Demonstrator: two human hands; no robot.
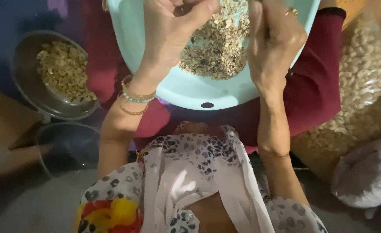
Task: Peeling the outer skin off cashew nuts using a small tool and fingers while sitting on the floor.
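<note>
Grey floor [35,207] fills the bottom of the frame, with a dark blue cloth [9,26] at the upper left. Across the person's lap, over a dark red garment [311,90], sits a pale blue plastic basin [186,88] in the upper middle, holding a heap of broken nut pieces and husks [218,47].

Both hands hang over this heap. Left hand [173,26], wearing bead and thin gold bangles [135,97] at the wrist, has its grip pinched, thumb pressed toward the curled fingers at the top edge; whatever it pinches is too small and too cut off to make out. Right hand [274,43], with a ring [291,11], has its fingers curled downward just above the heap; I cannot tell whether its grip encloses anything.

At the upper left stands a metal bowl [26,86] with pale whole nuts [63,71]. Below it is a second, darker bowl [67,149], and beside that a brown cardboard box [5,121]. Along the right edge lies a large clear plastic bag of pale nuts [363,82], with a white bag [367,172] underneath.
</note>
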